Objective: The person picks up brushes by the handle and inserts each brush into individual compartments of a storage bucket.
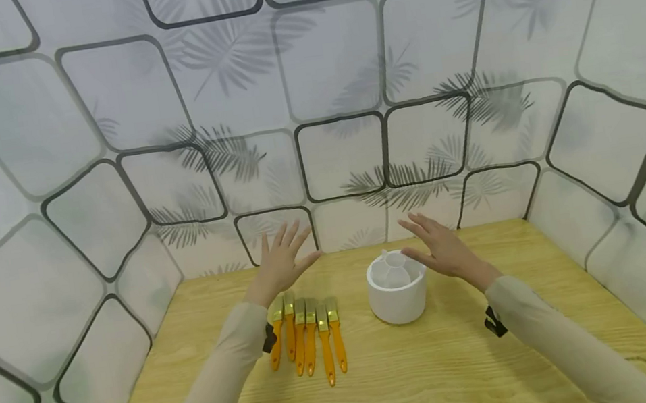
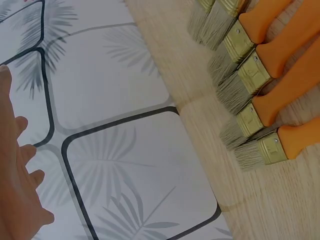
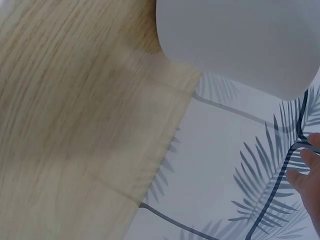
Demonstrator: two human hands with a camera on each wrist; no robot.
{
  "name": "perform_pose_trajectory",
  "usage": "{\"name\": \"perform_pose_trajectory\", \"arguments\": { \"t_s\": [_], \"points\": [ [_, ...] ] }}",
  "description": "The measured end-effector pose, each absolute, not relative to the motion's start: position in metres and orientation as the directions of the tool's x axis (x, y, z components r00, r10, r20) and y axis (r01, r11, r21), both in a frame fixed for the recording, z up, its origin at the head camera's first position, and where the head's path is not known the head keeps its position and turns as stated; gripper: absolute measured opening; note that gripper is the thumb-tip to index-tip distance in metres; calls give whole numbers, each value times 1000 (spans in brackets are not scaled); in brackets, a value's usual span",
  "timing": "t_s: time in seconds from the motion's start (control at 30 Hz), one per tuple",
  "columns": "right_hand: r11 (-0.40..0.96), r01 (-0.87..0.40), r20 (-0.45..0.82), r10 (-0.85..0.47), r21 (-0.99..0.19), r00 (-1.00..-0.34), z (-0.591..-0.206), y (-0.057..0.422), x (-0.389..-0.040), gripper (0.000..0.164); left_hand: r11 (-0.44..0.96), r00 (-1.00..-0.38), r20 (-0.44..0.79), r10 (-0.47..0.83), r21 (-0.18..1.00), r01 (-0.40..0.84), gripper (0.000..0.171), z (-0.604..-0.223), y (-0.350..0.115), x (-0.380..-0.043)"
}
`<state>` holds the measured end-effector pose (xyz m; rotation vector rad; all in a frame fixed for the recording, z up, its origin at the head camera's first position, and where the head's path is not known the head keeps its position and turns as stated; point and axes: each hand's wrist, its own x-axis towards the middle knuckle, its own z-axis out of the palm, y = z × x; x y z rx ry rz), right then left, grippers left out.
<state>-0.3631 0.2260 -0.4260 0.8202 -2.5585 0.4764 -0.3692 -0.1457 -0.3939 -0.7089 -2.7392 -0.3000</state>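
Observation:
In the head view my left hand (image 1: 281,265) is held above the table with fingers spread, just beyond several paintbrushes (image 1: 313,339). These brushes lie side by side, bristles away from me and orange handles toward me. The left wrist view shows their gold metal bands (image 2: 255,72) and pale bristles close up. To their right stands a white round holder (image 1: 399,302) with dividers inside. My right hand (image 1: 440,244) is raised at the holder's right rim, fingers extended; whether it touches the rim I cannot tell. Neither hand holds anything.
The wooden table (image 1: 385,391) meets a papered wall (image 1: 342,158) at the back, with more patterned wall on the left and right. A dark strap (image 1: 495,322) sits at the right wrist and another (image 1: 269,338) at the left.

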Motion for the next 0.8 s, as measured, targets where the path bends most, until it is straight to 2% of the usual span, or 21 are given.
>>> {"name": "perform_pose_trajectory", "arguments": {
  "t_s": [0.23, 0.8],
  "points": [
    [763, -599, 480, -442, -243, -758, -434, 229, -361, 63, 861, -837, 343, 426, 129, 491, 66, -403, -149, -368],
    [778, -575, 492, -408, -253, -769, -445, 234, -356, 61, 856, -850, 360, 385, 205, 474, 65, -417, -156, -366]
  ]
}}
